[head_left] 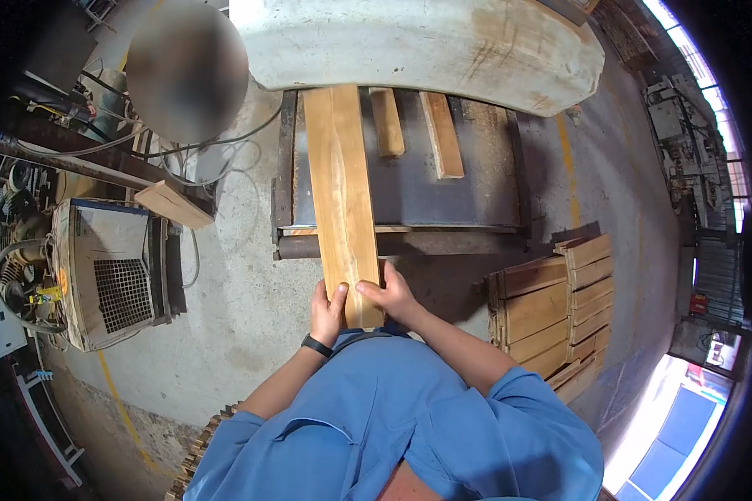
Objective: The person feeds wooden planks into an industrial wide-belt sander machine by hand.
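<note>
A long wooden board stretches from my waist onto the dark machine table, its far end reaching the edge of the pale machine hood. My left hand grips the near end on its left edge, thumb on top. On the right edge my right hand holds the same board, its thumb also on the upper face. The fingers beneath are hidden. Two shorter wood pieces, a small block and a narrow plank, lie on the table to the right of the board.
The large pale hood spans the far side of the machine table. Stacked boards stand on the floor at right. At left are a box-like unit with a grille, another plank and loose cables.
</note>
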`<action>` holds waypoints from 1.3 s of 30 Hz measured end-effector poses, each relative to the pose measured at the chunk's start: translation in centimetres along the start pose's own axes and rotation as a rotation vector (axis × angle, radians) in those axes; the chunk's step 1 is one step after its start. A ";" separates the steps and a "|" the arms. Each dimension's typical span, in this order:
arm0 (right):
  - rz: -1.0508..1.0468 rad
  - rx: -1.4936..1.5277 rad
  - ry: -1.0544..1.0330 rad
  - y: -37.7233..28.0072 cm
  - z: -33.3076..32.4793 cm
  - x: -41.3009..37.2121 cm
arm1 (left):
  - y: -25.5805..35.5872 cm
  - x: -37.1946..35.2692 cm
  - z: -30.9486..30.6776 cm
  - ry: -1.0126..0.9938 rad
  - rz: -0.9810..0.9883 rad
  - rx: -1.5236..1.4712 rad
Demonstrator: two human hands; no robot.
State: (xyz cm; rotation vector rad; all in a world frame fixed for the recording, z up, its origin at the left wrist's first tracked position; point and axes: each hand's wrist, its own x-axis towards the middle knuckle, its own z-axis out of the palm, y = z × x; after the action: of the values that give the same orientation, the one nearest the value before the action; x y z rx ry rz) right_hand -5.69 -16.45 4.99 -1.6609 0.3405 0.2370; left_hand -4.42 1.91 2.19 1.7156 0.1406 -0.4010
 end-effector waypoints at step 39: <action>-0.319 1.819 -0.634 5.6 -18.3 -12.9 | 5.9 -2.5 2.5 -0.840 -0.465 -1.532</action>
State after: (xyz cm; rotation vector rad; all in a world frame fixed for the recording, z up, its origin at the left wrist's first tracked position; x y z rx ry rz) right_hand -20.51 -34.08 6.48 0.2071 -0.2224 0.1024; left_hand -5.31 -1.30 8.20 -0.0726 0.1565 -0.9788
